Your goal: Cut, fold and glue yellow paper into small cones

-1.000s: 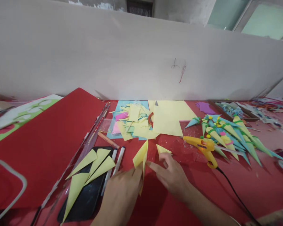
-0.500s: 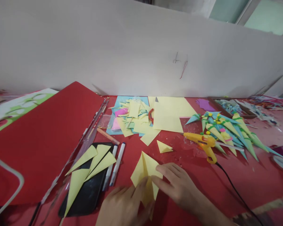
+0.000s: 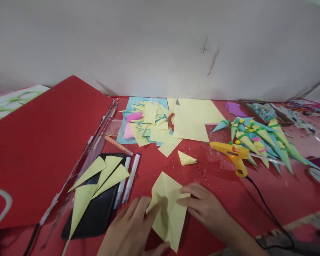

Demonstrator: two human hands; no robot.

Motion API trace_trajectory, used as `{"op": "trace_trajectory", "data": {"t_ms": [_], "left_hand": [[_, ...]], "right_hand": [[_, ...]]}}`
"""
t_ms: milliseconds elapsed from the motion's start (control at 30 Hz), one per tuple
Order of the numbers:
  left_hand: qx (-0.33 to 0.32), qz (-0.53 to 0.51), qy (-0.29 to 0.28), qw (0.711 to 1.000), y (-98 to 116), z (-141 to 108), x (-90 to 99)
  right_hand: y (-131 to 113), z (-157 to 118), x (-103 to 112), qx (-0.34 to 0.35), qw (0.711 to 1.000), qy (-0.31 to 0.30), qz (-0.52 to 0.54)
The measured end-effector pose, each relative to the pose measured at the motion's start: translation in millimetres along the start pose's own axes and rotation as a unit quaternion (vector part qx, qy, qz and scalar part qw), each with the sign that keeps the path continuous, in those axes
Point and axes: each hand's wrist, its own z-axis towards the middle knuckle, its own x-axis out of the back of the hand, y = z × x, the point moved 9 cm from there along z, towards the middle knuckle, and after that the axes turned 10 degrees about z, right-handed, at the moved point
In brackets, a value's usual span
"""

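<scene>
A creased sheet of pale yellow paper (image 3: 170,209) lies nearly flat on the red tabletop, a fold line running down its middle. My left hand (image 3: 133,224) grips its left edge, with the index finger over the paper and the thumb by its lower edge. On the opposite side, my right hand (image 3: 205,206) pinches the right edge between thumb and fingers. Just beyond the sheet sits a small folded yellow paper piece (image 3: 186,159). Left of my left hand, several yellow paper cones (image 3: 84,202) rest on a black phone-like slab (image 3: 98,217).
A yellow glue gun (image 3: 233,153) with a black cord lies to the right, before a pile of yellow and blue paper cones (image 3: 266,142). Two white markers (image 3: 132,177), paper scraps (image 3: 152,121) and larger yellow sheets (image 3: 192,119) lie beyond. A red board (image 3: 50,142) covers the left.
The yellow paper has been opened out from a folded, raised shape to nearly flat. My hands have moved apart to its two side edges. The view has tilted slightly downward.
</scene>
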Motion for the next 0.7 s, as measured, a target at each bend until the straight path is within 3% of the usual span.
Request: {"op": "trace_trajectory", "data": {"t_ms": [100,267,333,500,700], "left_hand": [[-0.038,0.006,0.05,0.998,2,0,5.7],[-0.071,-0.016,0.026,0.997,-1,2,-4.9],[-0.084,-0.02,0.056,0.995,-1,3,0.4],[-0.058,-0.039,0.157,0.985,-4,7,22.5],[-0.029,-0.05,0.162,0.985,-12,6,22.9]], "right_hand": [[-3,1,3,0.005,1.0,-0.01,-0.008],[-5,1,6,0.018,0.999,-0.017,-0.022],[-2,1,6,0.016,1.0,-0.017,0.001],[8,6,9,-0.007,0.997,-0.007,0.07],[20,12,12,-0.069,0.992,0.006,0.103]]}}
